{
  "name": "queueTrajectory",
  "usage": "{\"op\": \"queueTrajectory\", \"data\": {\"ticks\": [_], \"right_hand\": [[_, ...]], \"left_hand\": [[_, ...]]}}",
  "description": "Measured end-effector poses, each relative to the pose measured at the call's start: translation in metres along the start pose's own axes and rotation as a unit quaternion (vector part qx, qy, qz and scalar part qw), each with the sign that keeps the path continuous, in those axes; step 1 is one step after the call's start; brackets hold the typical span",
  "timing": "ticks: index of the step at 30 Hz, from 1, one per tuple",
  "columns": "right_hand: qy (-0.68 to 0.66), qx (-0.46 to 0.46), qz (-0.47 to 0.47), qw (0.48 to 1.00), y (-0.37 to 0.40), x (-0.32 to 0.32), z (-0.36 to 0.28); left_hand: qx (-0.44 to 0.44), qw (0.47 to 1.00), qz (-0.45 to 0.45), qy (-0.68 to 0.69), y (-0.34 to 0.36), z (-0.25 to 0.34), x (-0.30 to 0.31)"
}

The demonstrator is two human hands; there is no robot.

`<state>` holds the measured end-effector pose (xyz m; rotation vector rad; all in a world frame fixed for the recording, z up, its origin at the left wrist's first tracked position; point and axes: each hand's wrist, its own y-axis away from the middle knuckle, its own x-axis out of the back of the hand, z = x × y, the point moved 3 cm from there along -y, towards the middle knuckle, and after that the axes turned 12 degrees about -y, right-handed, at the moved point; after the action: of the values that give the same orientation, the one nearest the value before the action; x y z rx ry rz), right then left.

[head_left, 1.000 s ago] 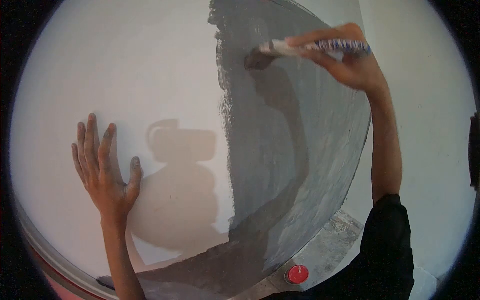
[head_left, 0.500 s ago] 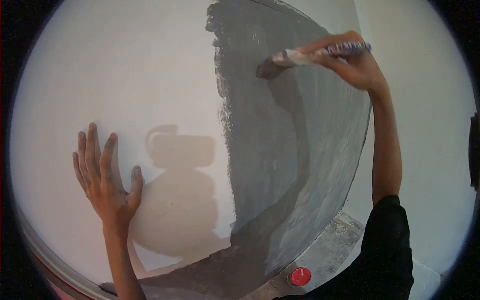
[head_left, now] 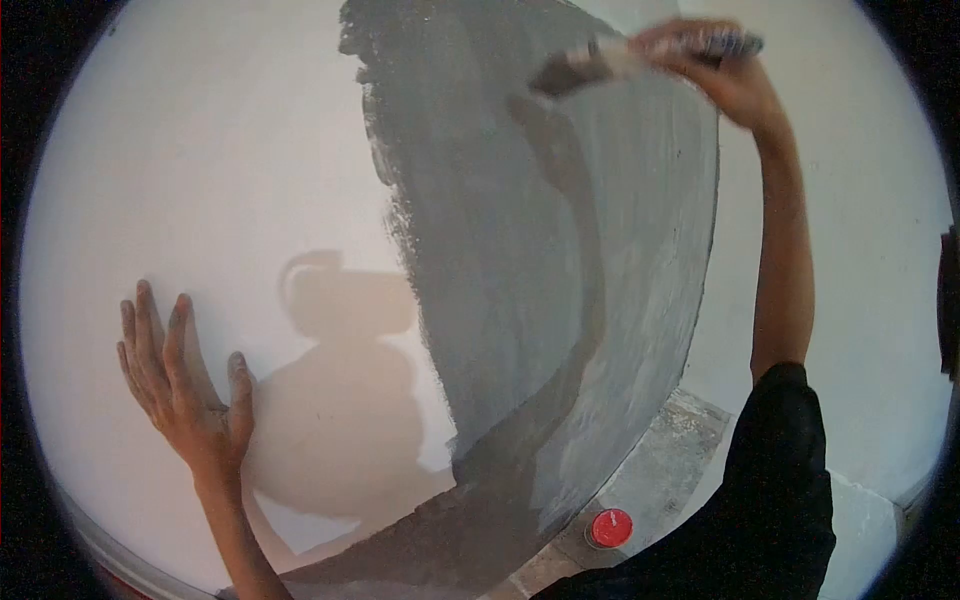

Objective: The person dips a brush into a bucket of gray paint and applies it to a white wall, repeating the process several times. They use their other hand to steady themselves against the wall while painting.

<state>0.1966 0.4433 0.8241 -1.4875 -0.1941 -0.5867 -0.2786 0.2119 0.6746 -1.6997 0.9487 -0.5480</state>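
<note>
My right hand (head_left: 715, 65) grips a paintbrush (head_left: 620, 62) by its patterned handle, at the upper right. The brush's dark bristles point left over the grey painted part (head_left: 490, 220) of the surface, slightly blurred by motion. At the lower left, my left hand (head_left: 190, 395) lies with fingers spread on the white unpainted part (head_left: 220, 180); grey smudges mark its fingertips. Between the two parts runs a ragged paint edge. Shadows of my head and right arm fall across both.
Low near my right sleeve stands a small container (head_left: 609, 528) with red showing at its top, on a stained grey floor strip (head_left: 665, 450). A pale wall (head_left: 860, 250) rises on the right. A dark object (head_left: 947, 300) shows at the far right edge.
My right hand has moved up with the brush, whose bristles are higher over the grey area. The view has shifted a little, and my left hand appears lower and further left.
</note>
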Motion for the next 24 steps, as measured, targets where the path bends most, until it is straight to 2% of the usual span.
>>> {"op": "queueTrajectory", "data": {"ticks": [1, 3, 6, 9, 12, 15, 16, 19, 22, 24], "right_hand": [[-0.043, 0.011, -0.033, 0.998, 0.008, -0.016, -0.011], [-0.017, -0.008, -0.042, 0.999, 0.023, -0.031, 0.001], [-0.015, -0.009, -0.024, 1.0, 0.016, -0.036, 0.024], [0.009, -0.016, 0.019, 1.0, -0.019, -0.028, 0.04], [0.005, -0.127, 0.093, 0.988, -0.051, -0.017, 0.011], [0.081, -0.141, 0.184, 0.969, -0.03, 0.005, 0.026], [0.004, -0.147, 0.184, 0.972, -0.015, -0.002, 0.029], [0.018, 0.001, 0.03, 0.999, 0.012, -0.021, 0.028], [-0.077, -0.035, -0.054, 0.995, -0.004, -0.033, 0.037], [-0.06, -0.025, -0.015, 0.998, -0.028, -0.022, 0.044]], "left_hand": [[0.001, 1.0, -0.001, 0.003, -0.001, 0.001, 0.0], [0.005, 1.0, -0.003, 0.005, -0.003, 0.003, 0.003], [0.008, 1.0, -0.01, 0.001, -0.003, 0.003, 0.003], [-0.015, 1.0, -0.022, -0.006, -0.004, 0.005, 0.006], [-0.017, 1.0, -0.021, 0.004, -0.005, 0.004, 0.007], [-0.01, 1.0, -0.024, 0.001, -0.004, 0.005, 0.006], [-0.009, 0.999, -0.033, -0.004, -0.003, 0.004, 0.006], [0.005, 0.999, -0.043, -0.014, -0.003, 0.005, 0.004], [0.004, 0.999, -0.043, -0.009, -0.003, 0.006, 0.006], [0.004, 0.999, -0.047, -0.01, -0.002, 0.005, 0.006]]}}
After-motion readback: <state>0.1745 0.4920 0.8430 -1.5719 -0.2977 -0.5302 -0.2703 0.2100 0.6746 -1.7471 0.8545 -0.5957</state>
